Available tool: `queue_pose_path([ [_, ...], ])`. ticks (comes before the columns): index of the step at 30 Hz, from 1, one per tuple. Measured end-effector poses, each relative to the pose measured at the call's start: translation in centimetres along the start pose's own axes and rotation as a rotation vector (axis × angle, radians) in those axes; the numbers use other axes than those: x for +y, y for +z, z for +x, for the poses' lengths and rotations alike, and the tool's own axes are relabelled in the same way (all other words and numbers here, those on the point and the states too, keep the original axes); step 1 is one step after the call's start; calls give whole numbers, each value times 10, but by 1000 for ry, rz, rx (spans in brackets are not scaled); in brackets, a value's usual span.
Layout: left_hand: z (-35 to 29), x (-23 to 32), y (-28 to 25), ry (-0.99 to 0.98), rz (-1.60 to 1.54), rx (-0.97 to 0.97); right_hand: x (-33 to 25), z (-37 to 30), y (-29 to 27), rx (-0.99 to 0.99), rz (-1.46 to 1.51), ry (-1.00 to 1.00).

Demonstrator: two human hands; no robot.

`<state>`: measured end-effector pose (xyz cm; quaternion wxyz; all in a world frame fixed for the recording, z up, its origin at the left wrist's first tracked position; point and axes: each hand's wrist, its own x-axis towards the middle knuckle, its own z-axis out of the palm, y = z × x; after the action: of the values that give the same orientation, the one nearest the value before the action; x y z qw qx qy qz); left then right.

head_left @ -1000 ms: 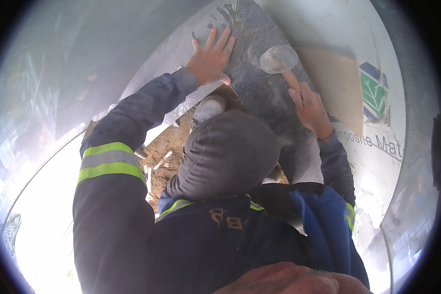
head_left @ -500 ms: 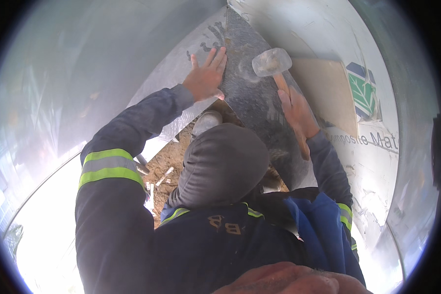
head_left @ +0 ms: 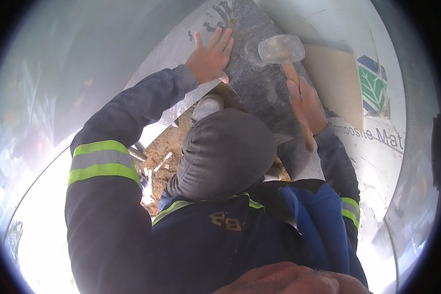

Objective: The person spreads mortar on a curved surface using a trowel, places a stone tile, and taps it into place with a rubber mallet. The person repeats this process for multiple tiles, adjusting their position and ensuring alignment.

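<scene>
My left hand [head_left: 210, 58] lies flat on a light grey slab [head_left: 181, 100], fingers spread, its fingertips close to the seam with a dark grey slab [head_left: 259, 93]. Dark, wet-looking finger marks show on the light slab just beyond the fingertips. In my right hand [head_left: 307, 107] is a mallet with a whitish, rounded head [head_left: 281, 49] and a wooden handle [head_left: 290, 73]. My fingers wrap around that handle. The mallet head appears over the right part of the dark slab; whether it touches the surface I cannot tell.
My bent knee [head_left: 225, 154] in grey trousers rises between my arms, a shoe [head_left: 208, 107] beyond it. Brown soil [head_left: 164, 149] with white scraps shows beside the leg. On the right, a beige board [head_left: 335, 81] lies against a white printed sheet [head_left: 377, 142]. A pale, smooth surface [head_left: 73, 68] curves along the left.
The whole view has shifted, so the slabs and both hands sit higher in the picture. My left hand stays flat by the seam, and my right hand keeps hold of the mallet.
</scene>
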<state>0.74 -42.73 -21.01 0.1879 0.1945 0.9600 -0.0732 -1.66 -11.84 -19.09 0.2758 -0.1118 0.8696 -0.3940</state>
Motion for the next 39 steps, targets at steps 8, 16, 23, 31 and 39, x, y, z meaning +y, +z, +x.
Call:
queue_pose_path([
  [8, 2, 3, -3, -33, -49, -21, 8, -4, 7, 15, -148, -153],
  [16, 4, 5, -9, -32, -48, -36, 11, -13, 3, -13, -277, -166],
  [23, 6, 6, -15, -38, -34, -71, 7, -9, 1, 9, -226, -183],
  [31, 8, 8, -23, -33, -44, -133, 3, -9, -2, -14, -167, -178],
  [39, 7, 7, -21, -13, -6, -96, 4, -6, -5, 41, -253, -187],
])
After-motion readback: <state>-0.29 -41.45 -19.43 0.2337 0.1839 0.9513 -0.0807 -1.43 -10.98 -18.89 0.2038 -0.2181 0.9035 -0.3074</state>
